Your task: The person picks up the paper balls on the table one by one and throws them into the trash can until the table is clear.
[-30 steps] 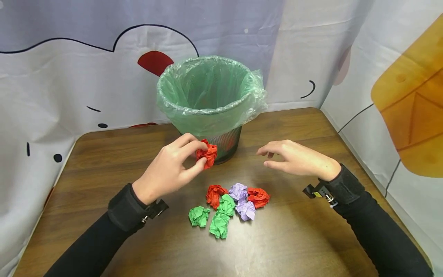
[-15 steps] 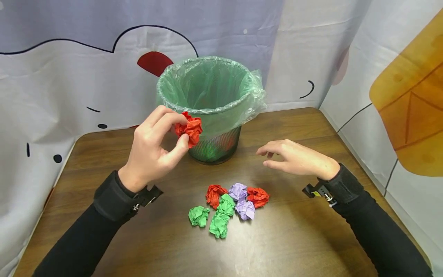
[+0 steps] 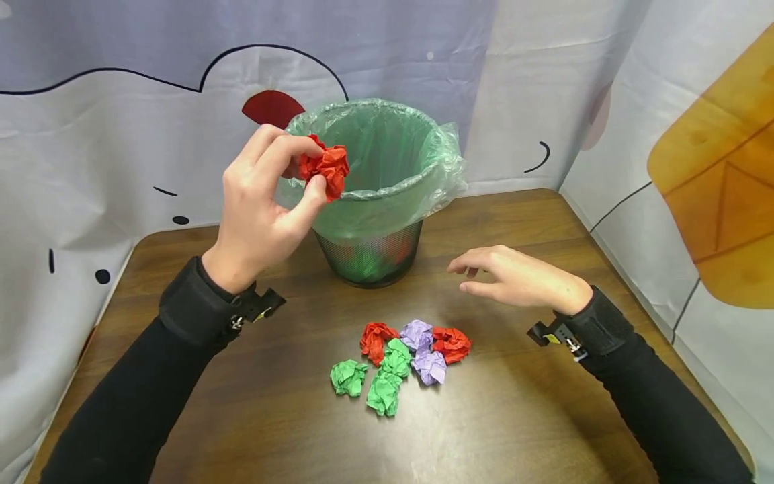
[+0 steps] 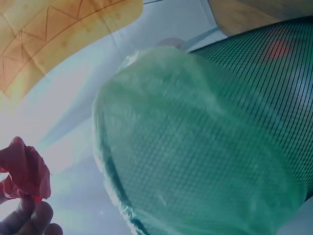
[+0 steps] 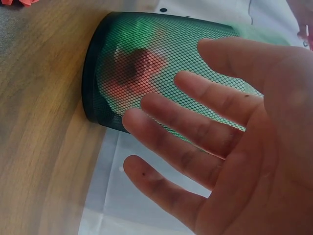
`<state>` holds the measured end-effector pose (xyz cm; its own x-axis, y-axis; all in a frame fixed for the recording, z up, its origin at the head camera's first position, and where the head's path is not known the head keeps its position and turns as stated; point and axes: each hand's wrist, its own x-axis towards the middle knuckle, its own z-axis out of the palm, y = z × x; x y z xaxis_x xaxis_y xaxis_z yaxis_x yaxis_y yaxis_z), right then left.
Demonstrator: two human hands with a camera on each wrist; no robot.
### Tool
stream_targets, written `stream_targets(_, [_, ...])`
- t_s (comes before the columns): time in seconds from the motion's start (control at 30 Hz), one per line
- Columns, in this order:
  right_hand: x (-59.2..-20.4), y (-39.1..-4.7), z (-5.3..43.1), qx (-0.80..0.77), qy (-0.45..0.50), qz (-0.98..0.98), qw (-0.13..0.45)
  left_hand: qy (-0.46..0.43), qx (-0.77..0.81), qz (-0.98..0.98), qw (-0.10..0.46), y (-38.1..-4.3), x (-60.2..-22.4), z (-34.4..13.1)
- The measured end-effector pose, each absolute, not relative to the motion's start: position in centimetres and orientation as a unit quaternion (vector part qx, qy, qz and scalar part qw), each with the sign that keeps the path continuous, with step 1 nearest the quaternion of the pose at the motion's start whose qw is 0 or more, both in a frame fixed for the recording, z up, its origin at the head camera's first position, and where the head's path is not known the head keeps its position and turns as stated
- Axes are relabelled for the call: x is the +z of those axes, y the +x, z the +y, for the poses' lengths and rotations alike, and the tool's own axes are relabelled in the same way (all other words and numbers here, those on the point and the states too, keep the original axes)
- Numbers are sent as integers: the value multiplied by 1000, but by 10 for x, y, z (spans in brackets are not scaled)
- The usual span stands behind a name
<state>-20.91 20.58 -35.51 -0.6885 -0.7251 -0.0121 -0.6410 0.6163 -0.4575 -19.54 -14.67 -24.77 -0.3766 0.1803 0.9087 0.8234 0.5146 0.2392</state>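
Note:
My left hand (image 3: 260, 195) pinches a crumpled red paper ball (image 3: 328, 168) between thumb and fingers, overlapping the near left rim of the waste bin in the head view. The left wrist view shows that red paper ball (image 4: 29, 171) at the left, beside the bin's green liner (image 4: 195, 147). This bin (image 3: 375, 252) is dark mesh, with a green plastic bag folded over its rim. Red and green shapes show through the mesh (image 5: 132, 68) in the right wrist view. My right hand (image 3: 514, 275) holds nothing, its fingers relaxed, over the table right of the bin.
Crumpled paper balls lie grouped on the wooden table (image 3: 254, 417) before the bin: several green ones (image 3: 383, 392), two purple ones (image 3: 429, 366) and two red ones (image 3: 450, 344). A printed cloth (image 3: 109, 154) hangs behind the table and along its right side.
My left hand has lifted the red paper ball from in front of the bin, first left and up, then further up to rim height. The right hand stays where it was.

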Motion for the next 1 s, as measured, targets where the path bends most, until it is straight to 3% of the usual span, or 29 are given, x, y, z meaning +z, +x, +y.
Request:
stream_targets(0.37, [-359, -210, 208, -211, -381, 895, 94, -248, -326, -809, 422, -219, -231, -148])
stream_targets(0.67, [-364, -211, 209, -221, -374, 895, 104, -183, -261, -900, 297, -232, -228, -149])
stream_targets(1.0, [-368, -212, 211, -228, -371, 894, 106, -192, -251, -897, 310, -227, -231, -146])
